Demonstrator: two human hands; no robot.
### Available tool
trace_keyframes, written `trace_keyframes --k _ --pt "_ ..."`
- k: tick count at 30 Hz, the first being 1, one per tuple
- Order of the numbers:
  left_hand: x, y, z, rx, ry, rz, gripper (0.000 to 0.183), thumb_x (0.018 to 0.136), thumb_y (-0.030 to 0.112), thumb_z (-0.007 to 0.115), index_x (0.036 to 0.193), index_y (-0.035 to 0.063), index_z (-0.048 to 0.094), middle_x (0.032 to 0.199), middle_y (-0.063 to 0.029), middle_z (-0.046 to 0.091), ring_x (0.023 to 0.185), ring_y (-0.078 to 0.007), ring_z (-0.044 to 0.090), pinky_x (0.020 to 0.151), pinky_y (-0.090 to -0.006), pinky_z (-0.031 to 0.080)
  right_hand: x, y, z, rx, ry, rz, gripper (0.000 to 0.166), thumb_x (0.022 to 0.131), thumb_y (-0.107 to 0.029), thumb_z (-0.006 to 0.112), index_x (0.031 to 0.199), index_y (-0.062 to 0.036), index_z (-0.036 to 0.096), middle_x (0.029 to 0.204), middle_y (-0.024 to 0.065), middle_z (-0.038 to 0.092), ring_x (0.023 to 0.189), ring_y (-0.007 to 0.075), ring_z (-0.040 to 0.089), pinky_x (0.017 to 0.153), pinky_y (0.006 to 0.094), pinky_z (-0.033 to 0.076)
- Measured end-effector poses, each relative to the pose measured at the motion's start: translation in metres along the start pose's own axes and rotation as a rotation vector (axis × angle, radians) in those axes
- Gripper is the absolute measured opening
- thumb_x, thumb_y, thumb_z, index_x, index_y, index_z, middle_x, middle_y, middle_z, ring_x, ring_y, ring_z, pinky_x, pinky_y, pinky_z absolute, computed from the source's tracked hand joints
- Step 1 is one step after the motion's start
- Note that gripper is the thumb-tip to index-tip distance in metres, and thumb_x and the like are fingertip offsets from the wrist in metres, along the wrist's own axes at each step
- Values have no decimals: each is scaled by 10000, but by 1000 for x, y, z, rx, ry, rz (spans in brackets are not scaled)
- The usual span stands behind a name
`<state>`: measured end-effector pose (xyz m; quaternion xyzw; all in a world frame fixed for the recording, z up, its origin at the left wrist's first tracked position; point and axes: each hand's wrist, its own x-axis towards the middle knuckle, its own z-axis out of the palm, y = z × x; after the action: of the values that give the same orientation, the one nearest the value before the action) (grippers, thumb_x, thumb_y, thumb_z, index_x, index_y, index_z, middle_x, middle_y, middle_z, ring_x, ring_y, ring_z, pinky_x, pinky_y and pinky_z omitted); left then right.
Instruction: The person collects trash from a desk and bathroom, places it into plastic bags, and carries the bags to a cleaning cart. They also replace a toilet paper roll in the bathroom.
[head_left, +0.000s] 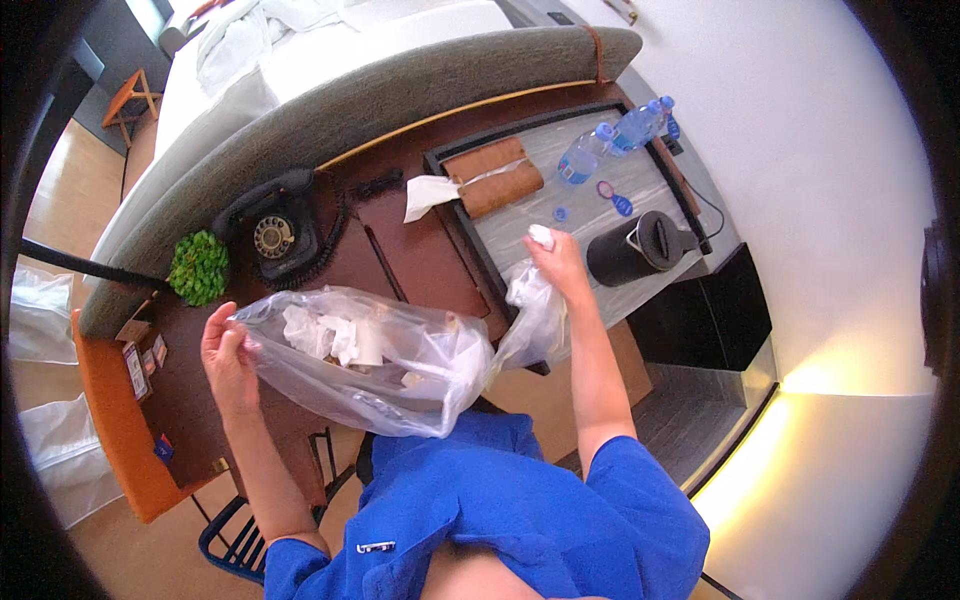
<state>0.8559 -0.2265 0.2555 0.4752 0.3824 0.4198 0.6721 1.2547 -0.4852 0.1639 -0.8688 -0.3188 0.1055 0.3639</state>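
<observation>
A clear plastic bag (420, 375) with crumpled white tissues (330, 337) and other bits inside is stretched between my hands, over the front of the dark wooden desk. My left hand (231, 360) pinches the bag's rim at its left end. In my right hand (556, 259) is the bag's gathered other end, with a bit of white material showing above the fingers. Just right of that hand a black electric kettle (634, 247) stands on a grey tray (499, 236) with a black rim. A brown tissue box cover (495, 176) lies on the tray, a tissue hanging from it.
Several water bottles (581, 156) stand at the tray's far right, near a blue tag (622, 205) and a bottle cap (560, 214). A black rotary telephone (281, 232) and a green plant (199, 268) are at the desk's back left. A dark slatted chair (232, 544) is below left.
</observation>
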Motion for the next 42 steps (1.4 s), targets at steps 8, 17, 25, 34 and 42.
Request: trace_keyframes --k 8,17,25,34,42 --pt "93 48 -31 109 71 173 269 854 -26 496 1110 -7 576 823 5 566 662 -45 515 580 -165 439 68 95 27 -387 168 158 409 763 -97 625 1160 -90 523 1136 214 473 1026 416 523 853 470 452" --pt "79 27 15 290 148 215 303 872 14 467 1162 37 554 832 14 529 692 -60 497 668 -200 458 65 144 42 22 276 169 286 794 -197 581 1015 -18 552 1040 262 520 908 452 545 781 487 455" --pt "39 -25 -2 257 246 88 404 827 -9 515 1225 54 513 909 -1 521 737 -70 530 659 -205 480 94 30 -39 496 756 0 182 876 -151 544 961 8 523 815 163 617 788 288 606 708 367 470" --pt "18 -34 3 171 302 28 662 832 83 559 1414 66 244 1167 -138 526 833 -151 573 710 -287 499 175 37 -79 -243 458 6 455 792 -420 622 1012 -24 575 951 219 633 916 393 602 781 471 467" --pt "-49 14 39 842 374 555 688 734 249 717 1300 47 382 1242 -139 438 1141 -250 449 943 -373 390 36 -89 -136 306 375 -311 411 885 -327 579 1149 -12 562 1082 111 580 944 201 540 834 337 427"
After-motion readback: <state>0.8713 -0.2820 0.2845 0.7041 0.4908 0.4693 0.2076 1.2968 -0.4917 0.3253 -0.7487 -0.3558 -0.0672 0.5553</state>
